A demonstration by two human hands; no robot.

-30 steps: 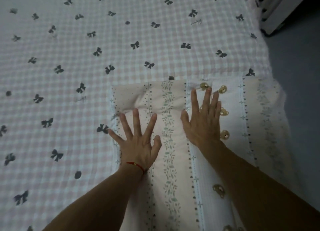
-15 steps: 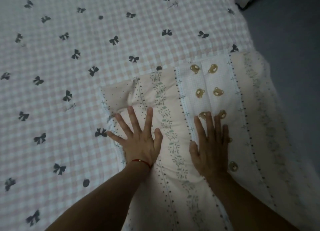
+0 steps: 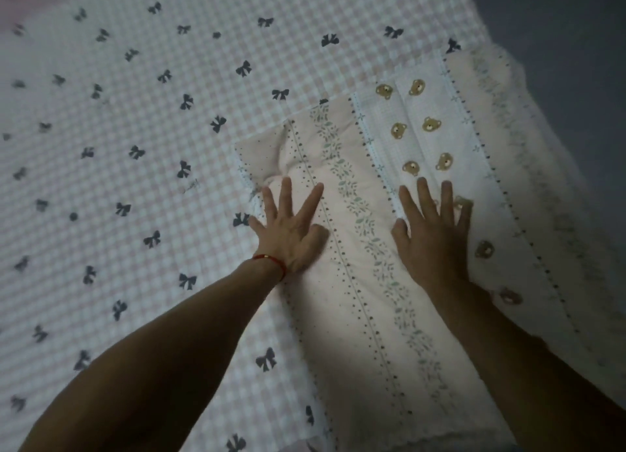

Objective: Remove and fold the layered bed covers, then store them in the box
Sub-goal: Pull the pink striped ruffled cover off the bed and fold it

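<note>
A folded cover (image 3: 369, 248), cream with leaf stripes, dotted lines and small bear faces, lies as a long strip along the right side of the bed. Under it spreads a pink-and-white checked cover with black bows (image 3: 135, 129). My left hand (image 3: 291, 231), with a red thread on the wrist, presses flat on the strip's left part, fingers spread. My right hand (image 3: 432, 234) presses flat on the bear-printed band, fingers straight. No box is in view.
The bed's right edge runs down the right side, with dark grey floor (image 3: 576, 62) beyond it. The checked cover fills the left and far part of the view.
Both hands slid back toward me along the folded strip; the right hand moved most, uncovering several bears. The view shifted right and down.
</note>
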